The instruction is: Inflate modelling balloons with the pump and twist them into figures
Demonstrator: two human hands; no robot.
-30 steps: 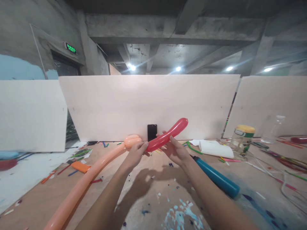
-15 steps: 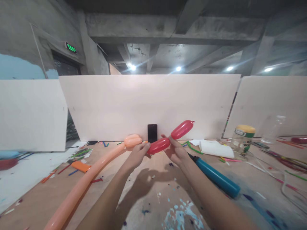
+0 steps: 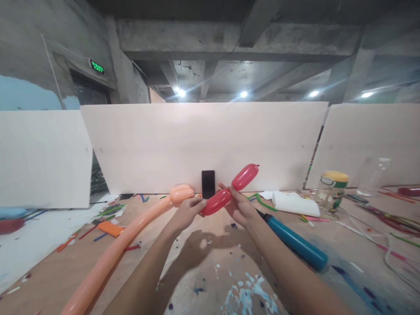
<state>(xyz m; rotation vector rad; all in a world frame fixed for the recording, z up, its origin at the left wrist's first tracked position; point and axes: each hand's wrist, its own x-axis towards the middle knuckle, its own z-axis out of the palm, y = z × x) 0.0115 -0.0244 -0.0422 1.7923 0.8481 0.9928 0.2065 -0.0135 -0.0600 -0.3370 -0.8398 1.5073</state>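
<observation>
A short red balloon (image 3: 217,202), pinched at a twist into two sausage-like segments, is held above the table between both hands. My left hand (image 3: 189,212) grips the near left end with thumb and fingers. At the twist in the middle, my right hand (image 3: 241,205) has its fingers closed around the balloon. The far segment points up and right, with a small knot at its tip. Just left of my left hand lies a long peach balloon (image 3: 131,232), its far end folded into short loops. Behind the red balloon a black phone (image 3: 208,183) leans upright on the white board.
A blue balloon pump (image 3: 297,243) lies right of my right forearm. Beyond it are a white paper roll (image 3: 295,204), a yellow-lidded bottle (image 3: 333,192) and a clear bottle (image 3: 374,177). A white board (image 3: 203,140) stands along the back. Balloon scraps and an orange piece (image 3: 110,228) lie at left.
The red balloon has shifted slightly left and tilted more steeply, its near end lower. Both hands keep their hold on it.
</observation>
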